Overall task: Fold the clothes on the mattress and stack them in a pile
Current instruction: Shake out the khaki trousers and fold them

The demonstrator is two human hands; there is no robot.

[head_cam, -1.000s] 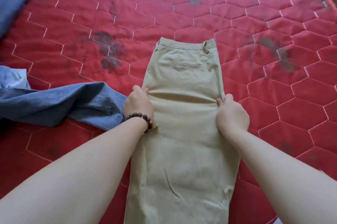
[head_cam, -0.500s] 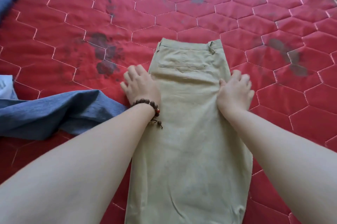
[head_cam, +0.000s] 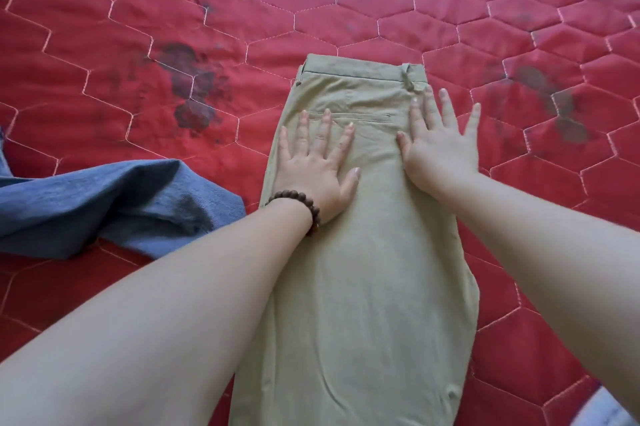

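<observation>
Nearest the camera, two bare forearms reaching forward over khaki trousers (head_cam: 363,287) lying lengthwise on the red quilted mattress (head_cam: 104,44), legs folded one onto the other, waistband at the far end. Along the lower stretch of fabric, a few shallow creases. At the bottom right corner, a pale blurred scrap, too unclear to name.

Further up, left hand (head_cam: 317,162) flat on the left half of the trousers, fingers spread and straight, palm down, fingertips reaching the welt pocket (head_cam: 349,115). On that wrist, a bracelet of dark wooden beads (head_cam: 298,203). Right hand (head_cam: 440,145) likewise spread flat, palm pressing the right edge of the trousers, outer fingers extending past the fabric over the mattress. Nothing pinched or gripped by either.

To the left, just beside the trousers but apart, a blue denim garment (head_cam: 114,203) lying rumpled, running off the left edge.

Beyond the hands, waistband with a belt loop (head_cam: 409,77) near its right end. Farther still, hexagon stitching across the mattress and several dark grey stains (head_cam: 194,86).
</observation>
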